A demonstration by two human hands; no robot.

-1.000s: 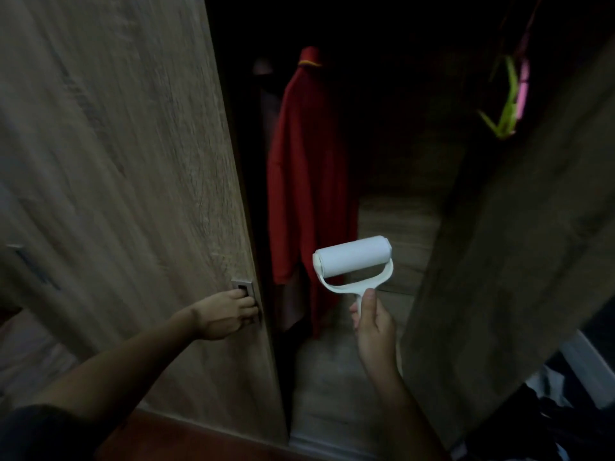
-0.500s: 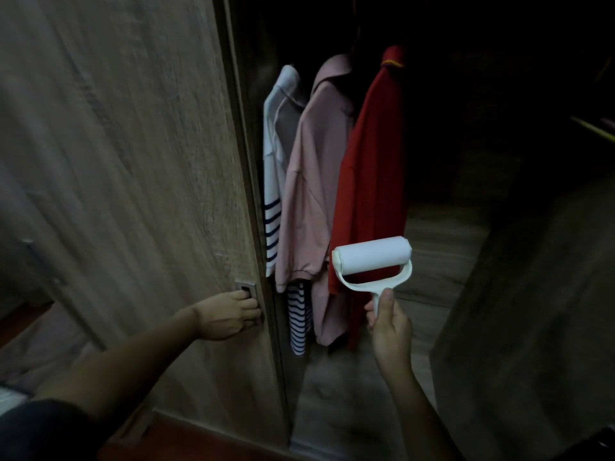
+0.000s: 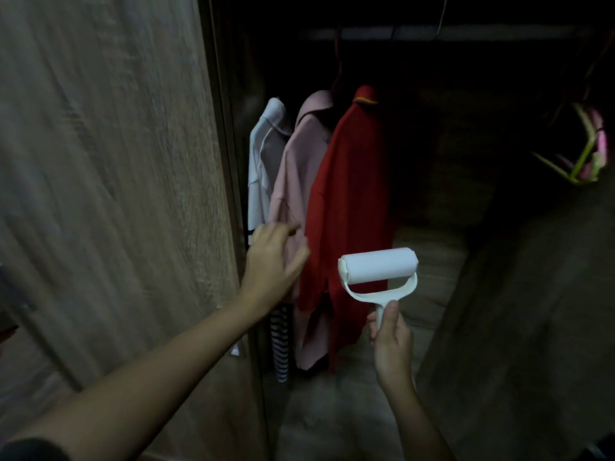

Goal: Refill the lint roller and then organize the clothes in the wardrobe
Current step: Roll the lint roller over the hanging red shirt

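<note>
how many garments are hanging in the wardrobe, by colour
white with dark stripes: 1, the striped garment
pink: 1, the pink garment
red: 1, the red garment
total: 3 hanging garments in view; the right side of the wardrobe is too dark to tell if more hang there

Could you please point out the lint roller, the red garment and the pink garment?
lint roller (image 3: 379, 266), head view, on the white roll.
red garment (image 3: 349, 194), head view, on the front panel.
pink garment (image 3: 299, 168), head view, on the upper front below the collar.
</note>
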